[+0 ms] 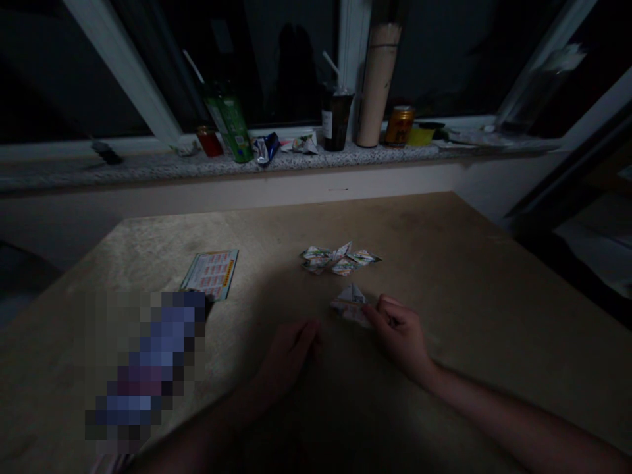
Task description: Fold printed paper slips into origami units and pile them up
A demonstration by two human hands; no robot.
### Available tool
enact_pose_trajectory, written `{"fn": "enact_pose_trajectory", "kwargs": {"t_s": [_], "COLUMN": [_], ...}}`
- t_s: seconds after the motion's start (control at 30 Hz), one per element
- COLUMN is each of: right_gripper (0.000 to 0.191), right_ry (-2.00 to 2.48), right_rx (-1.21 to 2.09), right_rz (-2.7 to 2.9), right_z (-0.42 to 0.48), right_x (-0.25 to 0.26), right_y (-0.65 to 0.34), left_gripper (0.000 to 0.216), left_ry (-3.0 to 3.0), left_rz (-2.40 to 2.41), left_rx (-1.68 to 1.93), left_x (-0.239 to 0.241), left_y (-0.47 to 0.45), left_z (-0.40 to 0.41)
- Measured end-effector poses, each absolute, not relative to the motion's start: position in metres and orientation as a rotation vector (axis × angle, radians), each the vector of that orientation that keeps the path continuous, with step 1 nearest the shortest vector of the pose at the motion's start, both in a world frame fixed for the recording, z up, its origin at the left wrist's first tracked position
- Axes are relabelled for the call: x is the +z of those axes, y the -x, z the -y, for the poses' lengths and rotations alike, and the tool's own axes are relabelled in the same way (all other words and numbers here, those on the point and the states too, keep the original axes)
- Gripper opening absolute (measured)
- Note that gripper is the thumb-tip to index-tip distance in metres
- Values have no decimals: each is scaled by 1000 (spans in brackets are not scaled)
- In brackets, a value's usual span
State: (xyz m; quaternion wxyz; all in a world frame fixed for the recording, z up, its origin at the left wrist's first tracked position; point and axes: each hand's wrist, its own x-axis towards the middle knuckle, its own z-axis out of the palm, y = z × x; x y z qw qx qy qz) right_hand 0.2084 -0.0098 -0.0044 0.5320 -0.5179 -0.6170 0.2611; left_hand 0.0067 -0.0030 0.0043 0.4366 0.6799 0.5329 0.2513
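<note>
My right hand (pixel 402 332) pinches the right edge of a folded paper piece (pixel 349 301) between thumb and fingers, just above or on the table. The paper is pale with printed patches and rises to a point at its top. My left hand (pixel 292 349) rests on the table to the left of it, fingers curled together, with nothing visible in them. Beyond the paper lies a small cluster of pointed folded paper pieces (pixel 340 258), printed in white, green and orange.
A printed card (pixel 211 273) lies on the brown table (pixel 424 237) at left, beside a pixelated blue object (pixel 153 359). On the granite sill (pixel 162 170) stand a green bottle (pixel 234 128), a dark cup with a straw (pixel 336 122), a tall flask (pixel 378 85) and a gold can (pixel 399 126).
</note>
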Motion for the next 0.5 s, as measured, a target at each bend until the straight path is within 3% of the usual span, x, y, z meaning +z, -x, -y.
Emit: {"fn": "enact_pose_trajectory", "kwargs": {"t_s": [0.23,0.5], "right_gripper": [36,19], "right_ry": [1139,967], "right_rx": [474,393], "right_rz": [1627,1943], "right_z": [14,17], "right_x": [-10,-14], "right_y": [-204,-199], "left_gripper": [26,50], "left_ry": [-1738,-1824], "left_rz": [-1170,-885], "left_rx": [729,687], "left_x": [5,-6], "left_y": [-10,-5], "left_z": [4,8]}}
